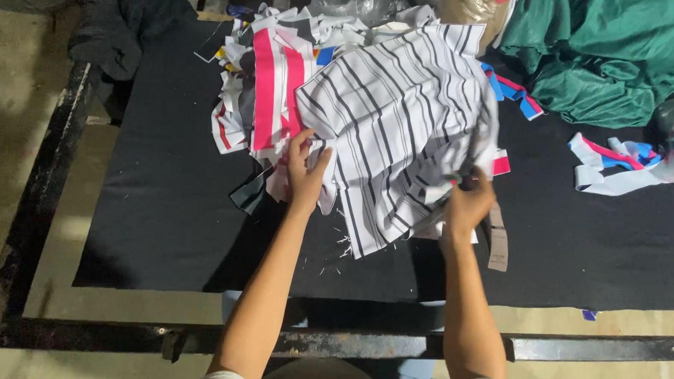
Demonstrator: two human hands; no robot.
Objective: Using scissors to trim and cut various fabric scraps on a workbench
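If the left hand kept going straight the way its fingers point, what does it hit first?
Likely the pink-and-white striped fabric: the left hand points up-table, already gripping the black-striped white cloth at its edge. Depth is unclear.

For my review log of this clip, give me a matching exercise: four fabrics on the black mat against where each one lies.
Things:
1. black-striped white cloth
2. pink-striped white piece
3. green fabric heap
4. blue, pink and white strips

Places:
A. far right corner
B. right edge, below the green heap
C. held between left hand and right hand
D. just left of the held cloth, in the pile

Pairs: 1-C, 2-D, 3-A, 4-B
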